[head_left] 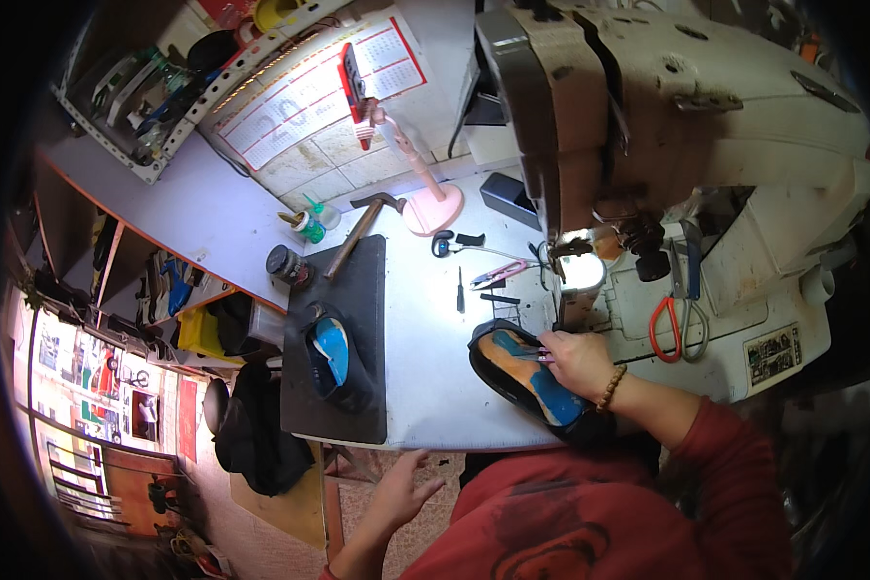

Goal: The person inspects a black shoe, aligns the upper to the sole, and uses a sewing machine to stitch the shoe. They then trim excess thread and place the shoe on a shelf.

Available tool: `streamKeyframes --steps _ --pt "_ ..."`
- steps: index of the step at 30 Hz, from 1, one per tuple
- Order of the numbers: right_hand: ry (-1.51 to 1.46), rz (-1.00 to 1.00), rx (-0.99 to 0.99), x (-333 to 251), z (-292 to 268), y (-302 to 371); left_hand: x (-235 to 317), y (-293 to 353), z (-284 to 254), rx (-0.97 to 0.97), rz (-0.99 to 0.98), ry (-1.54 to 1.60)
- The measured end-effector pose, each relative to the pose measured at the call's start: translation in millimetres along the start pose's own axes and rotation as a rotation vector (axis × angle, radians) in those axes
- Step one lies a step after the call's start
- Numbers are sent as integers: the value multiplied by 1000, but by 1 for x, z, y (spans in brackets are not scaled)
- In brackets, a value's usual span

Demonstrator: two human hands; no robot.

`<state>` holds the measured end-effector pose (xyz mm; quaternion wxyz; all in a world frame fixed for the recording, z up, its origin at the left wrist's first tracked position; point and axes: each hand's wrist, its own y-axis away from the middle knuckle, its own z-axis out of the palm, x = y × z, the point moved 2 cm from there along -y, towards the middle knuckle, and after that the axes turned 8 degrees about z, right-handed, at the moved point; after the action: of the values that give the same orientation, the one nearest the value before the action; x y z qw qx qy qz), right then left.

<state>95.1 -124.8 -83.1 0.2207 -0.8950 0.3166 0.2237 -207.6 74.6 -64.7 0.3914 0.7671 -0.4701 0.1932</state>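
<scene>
One dark shoe lies slantwise, left of my nearer right hand, fingers pinching a slim tool; my left hand's fingers hang spread.

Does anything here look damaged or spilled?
Nothing looks spilled. The insole in the black shoe at the right hand looks odd: its blue is patchy, with tan showing between. I can't tell whether that's damage.

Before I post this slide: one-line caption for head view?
Right hand at a black shoe beside a sewing machine, left hand by the edge of the white worktable.
</scene>
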Motion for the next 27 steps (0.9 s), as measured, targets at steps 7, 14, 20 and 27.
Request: streamKeyframes --steps 7,14,20,27 --pt "-230 -237 309 -50 -31 -2 108 -82 -8 -100 302 1497" --pt "-148 -576 425 -92 -53 -9 145 -73 -52 160 492 1775" --pt "-352 -479 458 -100 -59 -17 154 -65 -71 239 356 1716" --pt "-447 -287 317 -96 -80 -36 163 -78 -62 228 229 1604"
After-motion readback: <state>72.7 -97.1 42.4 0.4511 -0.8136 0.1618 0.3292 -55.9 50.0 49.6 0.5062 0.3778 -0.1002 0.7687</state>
